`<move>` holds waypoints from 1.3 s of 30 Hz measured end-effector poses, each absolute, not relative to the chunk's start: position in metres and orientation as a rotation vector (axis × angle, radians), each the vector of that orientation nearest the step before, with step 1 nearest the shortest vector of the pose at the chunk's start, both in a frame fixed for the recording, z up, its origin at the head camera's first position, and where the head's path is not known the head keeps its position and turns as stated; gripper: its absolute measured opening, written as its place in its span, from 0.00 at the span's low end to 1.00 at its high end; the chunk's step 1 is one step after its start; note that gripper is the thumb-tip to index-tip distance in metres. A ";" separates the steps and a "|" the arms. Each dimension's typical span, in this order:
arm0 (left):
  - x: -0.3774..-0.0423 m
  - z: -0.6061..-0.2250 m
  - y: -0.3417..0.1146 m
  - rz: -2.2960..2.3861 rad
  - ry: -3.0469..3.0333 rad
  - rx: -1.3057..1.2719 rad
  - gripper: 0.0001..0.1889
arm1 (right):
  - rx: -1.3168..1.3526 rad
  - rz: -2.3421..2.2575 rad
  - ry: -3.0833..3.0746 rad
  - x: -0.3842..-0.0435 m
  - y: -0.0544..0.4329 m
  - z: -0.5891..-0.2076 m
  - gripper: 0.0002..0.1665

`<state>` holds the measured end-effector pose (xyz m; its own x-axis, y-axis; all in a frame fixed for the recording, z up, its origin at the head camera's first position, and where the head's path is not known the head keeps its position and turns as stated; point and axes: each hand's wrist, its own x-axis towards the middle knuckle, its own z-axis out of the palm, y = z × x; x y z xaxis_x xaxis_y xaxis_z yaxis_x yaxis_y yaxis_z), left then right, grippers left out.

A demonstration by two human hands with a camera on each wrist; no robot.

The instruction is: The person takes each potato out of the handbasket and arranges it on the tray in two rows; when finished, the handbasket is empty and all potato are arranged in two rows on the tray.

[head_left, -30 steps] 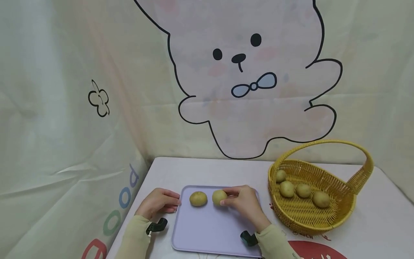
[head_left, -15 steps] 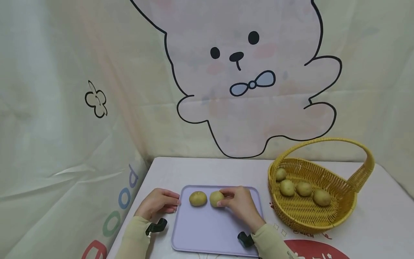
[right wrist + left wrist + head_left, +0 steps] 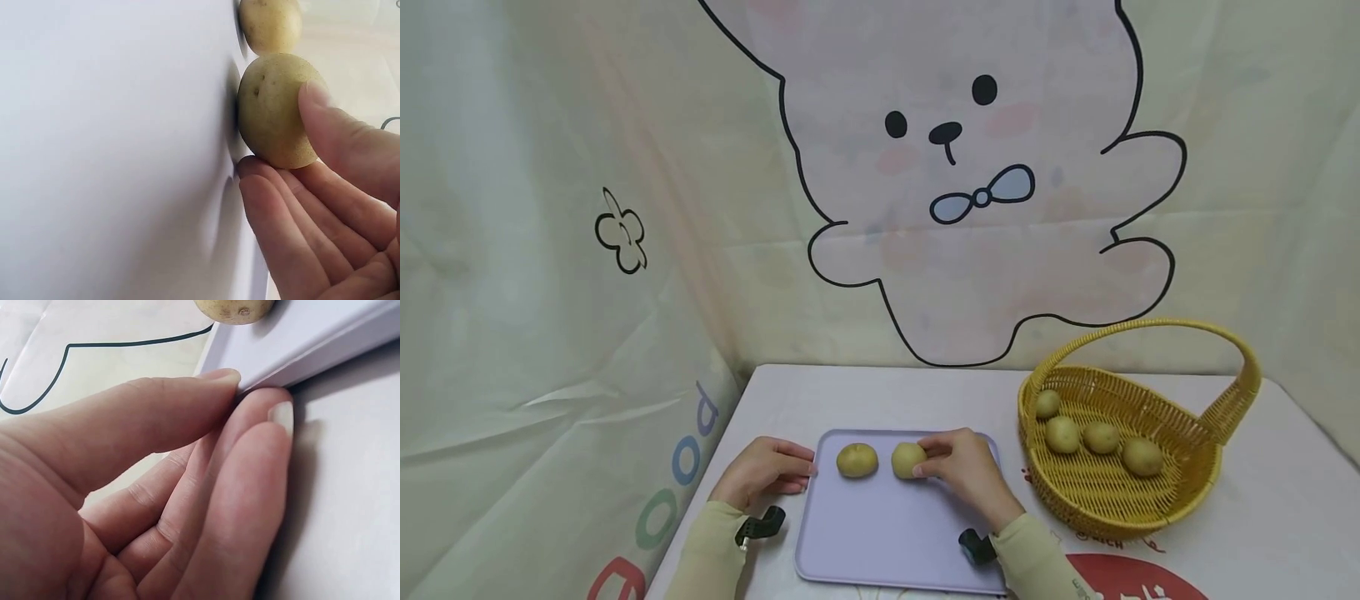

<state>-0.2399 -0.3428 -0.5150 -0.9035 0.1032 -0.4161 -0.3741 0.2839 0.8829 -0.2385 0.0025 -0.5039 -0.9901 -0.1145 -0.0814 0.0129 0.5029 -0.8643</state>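
Observation:
My right hand [image 3: 972,472] pinches a potato [image 3: 278,112] between thumb and fingers, low over the lilac tray [image 3: 887,533]. In the right wrist view it lies against or just above the tray surface; I cannot tell which. To its left another potato [image 3: 857,460] sits on the tray near the back edge. My left hand [image 3: 763,473] is at the tray's left rim. In the left wrist view, thumb and fingertips [image 3: 265,403] pinch that rim, and part of the second potato [image 3: 234,307] shows above.
Right of the tray stands a yellow woven basket [image 3: 1150,508] with a tall arched handle [image 3: 1150,323]. Several potatoes [image 3: 1101,437] lie inside it. A white table [image 3: 850,396] carries everything, with a printed curtain [image 3: 955,275] behind and another at the left.
The right hand has shifted its potato slightly left, then back to the right, away from the other potato. The left hand stays at the rim. The head view has shifted a little.

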 end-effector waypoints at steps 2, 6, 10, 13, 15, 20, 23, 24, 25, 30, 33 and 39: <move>-0.240 -0.515 -0.343 1.652 2.164 -0.242 0.19 | -0.084 -1.497 2.618 -0.239 0.002 -0.505 0.22; -0.240 -0.515 -0.342 1.649 2.166 -0.241 0.19 | -0.094 -1.497 2.629 -0.239 0.002 -0.505 0.22; -0.240 -0.515 -0.343 1.649 2.162 -0.253 0.20 | -0.108 -1.501 2.630 -0.239 0.002 -0.504 0.21; -0.240 -0.515 -0.343 1.647 2.156 -0.268 0.19 | -0.100 -1.502 2.618 -0.239 0.001 -0.504 0.22; -0.240 -0.515 -0.343 1.647 2.155 -0.277 0.19 | -0.098 -1.505 2.607 -0.238 0.001 -0.504 0.22; -0.242 -0.516 -0.344 1.647 2.161 -0.275 0.19 | -0.111 -1.512 2.594 -0.238 0.003 -0.503 0.24; -0.243 -0.517 -0.344 1.654 2.154 -0.265 0.19 | -0.114 -1.511 2.592 -0.238 0.004 -0.502 0.24; -0.243 -0.517 -0.344 1.655 2.152 -0.261 0.19 | -0.113 -1.517 2.587 -0.238 0.005 -0.502 0.24; -0.243 -0.518 -0.344 1.656 2.151 -0.258 0.19 | -0.115 -1.520 2.583 -0.238 0.005 -0.502 0.24; -0.243 -0.519 -0.343 1.663 2.145 -0.259 0.19 | -0.121 -1.550 2.551 -0.239 0.008 -0.503 0.23; -0.242 -0.519 -0.342 1.665 2.145 -0.268 0.19 | -0.122 -1.544 2.556 -0.240 0.008 -0.505 0.22; -0.243 -0.518 -0.343 1.661 2.154 -0.260 0.20 | -0.092 -1.511 2.583 -0.241 0.007 -0.504 0.17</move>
